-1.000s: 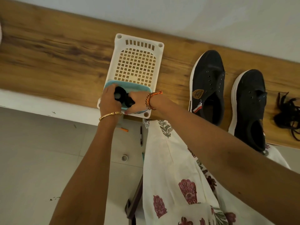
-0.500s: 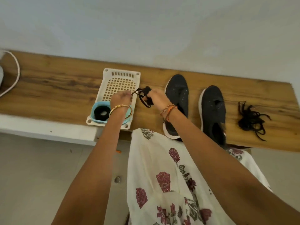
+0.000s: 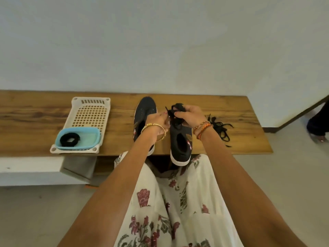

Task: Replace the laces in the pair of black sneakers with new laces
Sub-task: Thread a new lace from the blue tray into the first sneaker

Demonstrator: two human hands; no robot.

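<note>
Right hand (image 3: 189,117): fingers curled round a small coiled bundle of black new lace (image 3: 178,108), raised above the right-hand black canvas sneaker with white sole (image 3: 181,141); wrist with braided orange and bead bracelets (image 3: 203,129).

Left hand (image 3: 159,120): fingertips pinching a loose end of the same bundle, just beside the right hand; gold bangle (image 3: 154,128) at the wrist. Both forearms extended forward from the lap, wrists close together over the gap between the two shoes.

Step in hand, by judgement: unwinding the new lace, ahead of threading. Next move likely to call for a freed tip, a steadied shoe, and the tip aimed at a front eyelet; eyelets too small to tell apart here.

Right-hand sneaker: unlaced, heel over the near edge of the long wooden bench (image 3: 44,111). Left-hand black sneaker (image 3: 145,111): unlaced, flat on the bench, partly behind the left wrist.

Loose tangle of black old laces (image 3: 221,127): on the bench, right of the shoes, apart from them.

White perforated plastic tray (image 3: 90,113): left on the bench. Light blue shallow plastic dish (image 3: 89,138) in the tray's near end, with a second coiled black lace (image 3: 69,139) inside.

White floral-print garment (image 3: 178,202) across the lap.
</note>
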